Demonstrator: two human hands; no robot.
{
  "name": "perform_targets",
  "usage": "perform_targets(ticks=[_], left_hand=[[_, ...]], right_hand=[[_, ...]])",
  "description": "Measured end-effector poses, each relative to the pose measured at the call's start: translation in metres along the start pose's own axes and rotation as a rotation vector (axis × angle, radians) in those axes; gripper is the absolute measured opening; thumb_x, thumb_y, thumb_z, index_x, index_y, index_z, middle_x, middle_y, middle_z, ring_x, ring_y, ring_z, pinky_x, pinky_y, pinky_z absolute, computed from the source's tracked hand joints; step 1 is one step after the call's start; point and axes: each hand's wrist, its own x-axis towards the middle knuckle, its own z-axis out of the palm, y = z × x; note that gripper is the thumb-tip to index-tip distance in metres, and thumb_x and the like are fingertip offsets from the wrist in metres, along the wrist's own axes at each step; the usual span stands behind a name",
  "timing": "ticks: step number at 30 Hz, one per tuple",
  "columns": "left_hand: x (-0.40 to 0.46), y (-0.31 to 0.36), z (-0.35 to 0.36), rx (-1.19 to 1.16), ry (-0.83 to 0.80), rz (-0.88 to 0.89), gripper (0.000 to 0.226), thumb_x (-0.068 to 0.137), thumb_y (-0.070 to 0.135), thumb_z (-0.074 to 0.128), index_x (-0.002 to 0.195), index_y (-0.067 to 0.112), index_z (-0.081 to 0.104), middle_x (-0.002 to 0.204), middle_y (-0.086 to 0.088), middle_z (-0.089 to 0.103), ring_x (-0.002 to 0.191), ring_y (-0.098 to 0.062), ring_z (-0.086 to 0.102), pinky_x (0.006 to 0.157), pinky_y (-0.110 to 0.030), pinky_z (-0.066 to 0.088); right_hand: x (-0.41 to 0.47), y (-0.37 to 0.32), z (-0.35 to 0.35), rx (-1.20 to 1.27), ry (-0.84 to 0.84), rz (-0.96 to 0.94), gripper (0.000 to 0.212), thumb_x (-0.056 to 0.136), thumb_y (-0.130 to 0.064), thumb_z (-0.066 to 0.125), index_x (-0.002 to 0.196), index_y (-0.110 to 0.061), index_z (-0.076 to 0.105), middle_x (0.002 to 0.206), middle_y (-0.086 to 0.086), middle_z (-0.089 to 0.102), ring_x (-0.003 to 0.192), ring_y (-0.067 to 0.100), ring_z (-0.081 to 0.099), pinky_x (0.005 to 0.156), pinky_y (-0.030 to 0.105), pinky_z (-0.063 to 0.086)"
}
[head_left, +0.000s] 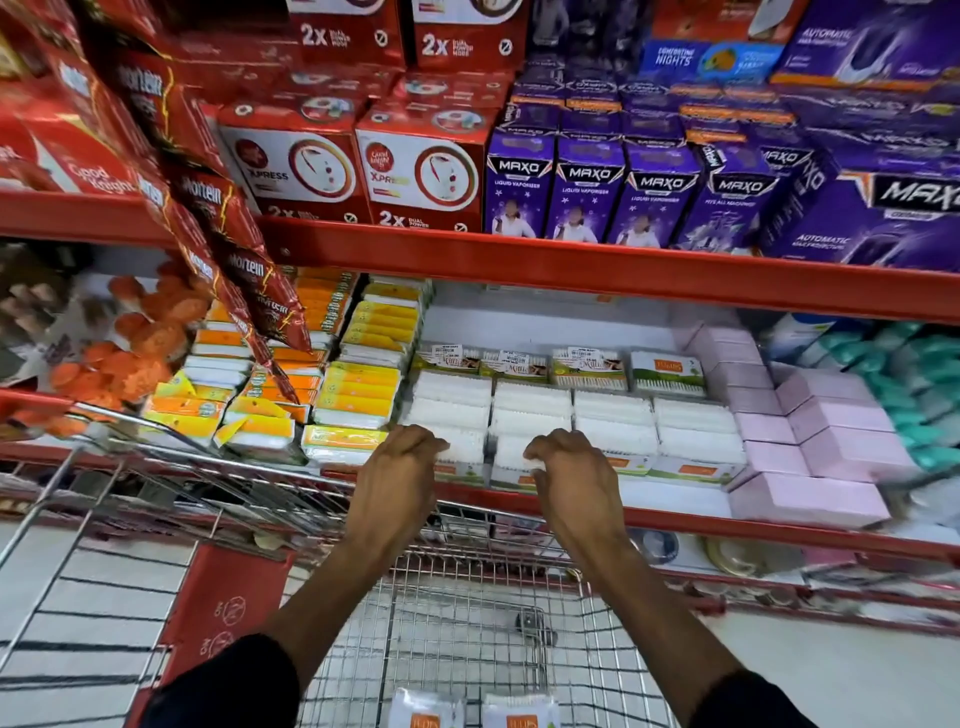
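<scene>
Clear packs of white cotton buds (613, 421) lie in rows on the middle red shelf (675, 519). My left hand (400, 470) reaches over the shelf lip, its fingers curled round the front-row pack (462, 444) in the leftmost column. My right hand (569, 470) curls its fingers on the front pack (511, 447) of the neighbouring column. Below my arms stands a wire shopping cart (467, 613), and two similar cotton bud packs (519, 714) lie in it at the bottom edge of view.
Yellow and orange packets (363, 389) are stacked left of the buds, pink boxes (810, 441) on the right. The upper shelf carries red boxes (421, 166) and purple Maxo boxes (587, 187). A hanging strip of red Mortein sachets (244, 260) dangles at left.
</scene>
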Motion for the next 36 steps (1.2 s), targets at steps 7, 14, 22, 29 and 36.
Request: perform_targets(ticks=[7,14,22,29,36], left_hand=[[0.001,-0.001,0.008,0.011,-0.031,-0.024,0.045,0.069,-0.018,0.067,0.103,0.010,0.074,0.099,-0.004,0.070,0.092,-0.026,0.065,0.064,-0.042,0.062],[0.003,0.000,0.011,0.006,-0.010,-0.023,0.044,0.069,-0.019,0.068,0.102,0.009,0.075,0.097,-0.005,0.071,0.088,-0.025,0.066,0.063,-0.040,0.063],[0.002,-0.002,0.016,-0.014,0.032,0.002,0.043,0.070,-0.020,0.069,0.102,0.008,0.075,0.098,-0.006,0.071,0.091,-0.026,0.066,0.064,-0.039,0.063],[0.001,-0.005,0.022,-0.038,0.034,0.011,0.045,0.070,-0.021,0.067,0.104,0.007,0.074,0.099,-0.006,0.071,0.094,-0.026,0.065,0.068,-0.040,0.063],[-0.017,-0.008,0.030,0.034,0.048,0.025,0.042,0.089,0.007,0.064,0.130,0.013,0.061,0.139,-0.011,0.057,0.131,-0.033,0.044,0.106,-0.058,0.040]], right_hand=[[0.005,0.001,0.013,-0.018,-0.027,-0.001,0.042,0.072,0.008,0.072,0.103,-0.021,0.071,0.100,-0.001,0.071,0.094,0.020,0.062,0.082,0.034,0.055],[0.005,0.002,0.017,-0.009,-0.021,-0.009,0.041,0.074,0.007,0.070,0.103,-0.022,0.070,0.100,-0.003,0.070,0.095,0.019,0.061,0.081,0.034,0.054],[0.007,0.007,0.022,0.030,-0.017,-0.029,0.038,0.076,0.007,0.067,0.102,-0.021,0.069,0.100,-0.002,0.069,0.095,0.021,0.059,0.081,0.037,0.053],[0.009,0.012,0.025,0.031,-0.023,-0.068,0.035,0.077,0.006,0.068,0.101,-0.019,0.068,0.098,0.000,0.070,0.093,0.023,0.061,0.079,0.037,0.053],[-0.012,0.012,0.028,0.030,0.061,-0.110,0.050,0.082,-0.002,0.068,0.127,-0.018,0.055,0.129,0.008,0.059,0.120,0.029,0.050,0.100,0.046,0.047]])
